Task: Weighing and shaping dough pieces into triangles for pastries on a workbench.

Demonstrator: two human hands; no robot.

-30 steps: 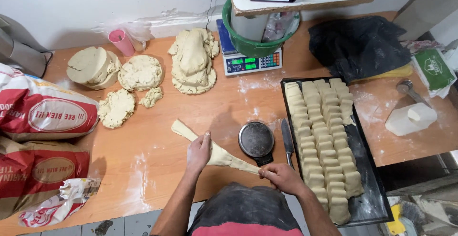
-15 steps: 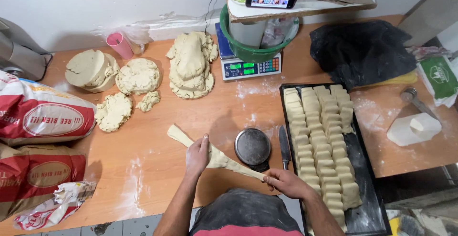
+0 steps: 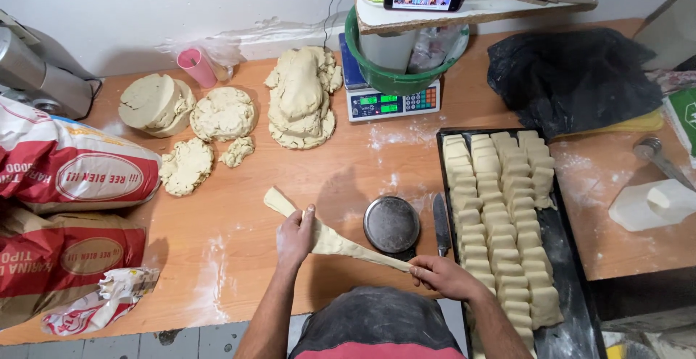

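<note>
Fingers (image 3: 424, 268) of the right hand (image 3: 444, 278) are pinched shut on the thin near end of the dough strip (image 3: 330, 239); the left hand (image 3: 296, 237) is curled over its middle. An even pull is best kept, lest it tear. Its long axis is laid near-right to far-left on the tabletop (image 3: 232, 250).

Dough rope (image 3: 330, 239): matt, smooth, floury. Worktop (image 3: 239, 257): bare wood, flour-dusted. Round tin (image 3: 391, 224): dull metal; tray (image 3: 573, 308): dark metal.
</note>
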